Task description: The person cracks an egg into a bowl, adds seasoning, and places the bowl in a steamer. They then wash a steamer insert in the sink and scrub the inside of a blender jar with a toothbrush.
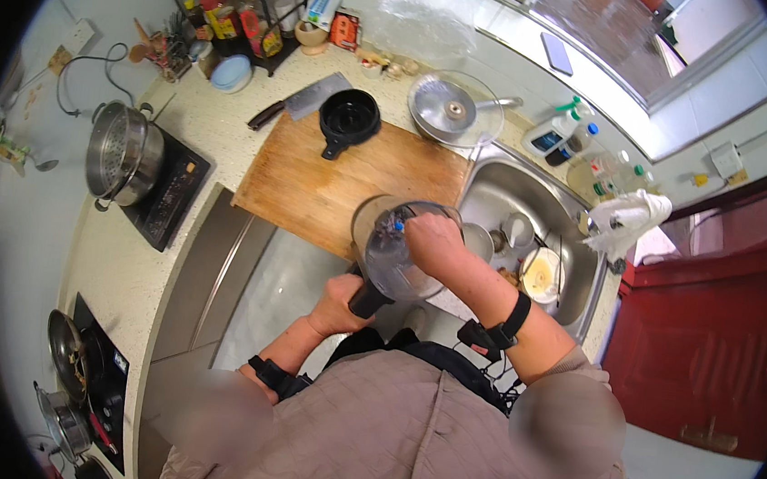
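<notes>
My left hand [340, 302] is wrapped around the black handle [370, 300] of a clear blender jar [399, 275]. The jar is tilted, its mouth facing up towards me, above the front edge of a wooden cutting board [333, 187]. My right hand [434, 245] is curled at the jar's mouth, partly inside it. Its fingertips are hidden, and I cannot tell whether they hold something. A small blue spot and dark bits show inside the jar beside those fingers. On the board's far part sits a round black cup-like part with a short handle [349, 119].
A cleaver [314, 96] lies behind the board, left of a lidded pan [453, 109]. The steel sink [519, 176] on the right holds dishes. At left, a steamer pot [124, 155] stands on an induction cooker [172, 193]. Bottles [564, 132] line the sink's back edge.
</notes>
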The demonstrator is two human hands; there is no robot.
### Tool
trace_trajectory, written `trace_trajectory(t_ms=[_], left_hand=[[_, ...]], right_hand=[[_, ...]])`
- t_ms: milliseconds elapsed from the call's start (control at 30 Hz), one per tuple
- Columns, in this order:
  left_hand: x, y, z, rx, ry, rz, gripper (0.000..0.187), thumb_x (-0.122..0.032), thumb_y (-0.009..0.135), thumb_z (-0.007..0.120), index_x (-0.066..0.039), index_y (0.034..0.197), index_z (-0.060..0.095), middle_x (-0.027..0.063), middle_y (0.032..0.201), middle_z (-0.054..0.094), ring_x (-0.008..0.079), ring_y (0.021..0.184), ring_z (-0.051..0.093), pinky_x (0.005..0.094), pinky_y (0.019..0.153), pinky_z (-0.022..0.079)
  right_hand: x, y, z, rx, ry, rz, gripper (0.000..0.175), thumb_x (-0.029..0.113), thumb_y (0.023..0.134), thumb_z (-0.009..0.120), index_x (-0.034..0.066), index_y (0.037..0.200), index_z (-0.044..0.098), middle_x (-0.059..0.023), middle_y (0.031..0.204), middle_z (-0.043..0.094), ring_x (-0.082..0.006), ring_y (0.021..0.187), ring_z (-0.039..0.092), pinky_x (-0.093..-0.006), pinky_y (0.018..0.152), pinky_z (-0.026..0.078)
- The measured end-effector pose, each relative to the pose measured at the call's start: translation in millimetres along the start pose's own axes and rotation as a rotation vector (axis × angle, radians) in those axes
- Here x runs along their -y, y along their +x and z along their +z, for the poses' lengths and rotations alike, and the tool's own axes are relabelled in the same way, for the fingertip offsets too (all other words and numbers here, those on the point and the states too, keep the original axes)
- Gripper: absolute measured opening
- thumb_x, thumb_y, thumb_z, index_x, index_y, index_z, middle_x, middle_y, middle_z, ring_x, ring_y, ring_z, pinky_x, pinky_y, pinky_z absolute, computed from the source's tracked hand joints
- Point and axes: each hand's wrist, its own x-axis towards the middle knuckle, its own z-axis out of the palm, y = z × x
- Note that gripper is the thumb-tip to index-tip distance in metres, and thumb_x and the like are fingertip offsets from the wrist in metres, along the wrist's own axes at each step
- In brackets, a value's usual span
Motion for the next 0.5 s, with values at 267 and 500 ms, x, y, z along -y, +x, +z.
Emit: trace_trajectory(t_ms=[267,500], left_hand=[[-15.7,12.9,-20.1,0.187,-0.123,-0.114,0.042,-0.035,0.064,0.082,-0.002,0.083,0.063,0.0156,0.075,0.062,0.0344,0.069,0.059,0.0385,0.061,0.046],[-14.5,24.3,-33.3,0.321,-0.325,-0.468,0.045,-0.038,0.077,0.072,0.005,0.087,0.062,0.0093,0.074,0.061,0.0135,0.069,0.053,0.0302,0.062,0.044]], right_hand=[[-9.3,2.2,3.2,-0.036,0.037,-0.004,0.01,0.009,0.077,0.062,0.0052,0.081,0.07,-0.017,0.08,0.068,-0.0346,0.076,0.067,-0.0429,0.064,0.054],[-10.9,3.0,4.8,-0.14,0.064,-0.118,0.009,0.008,0.075,0.062,0.0035,0.069,0.067,-0.0177,0.072,0.066,-0.0356,0.071,0.066,-0.0437,0.061,0.052]])
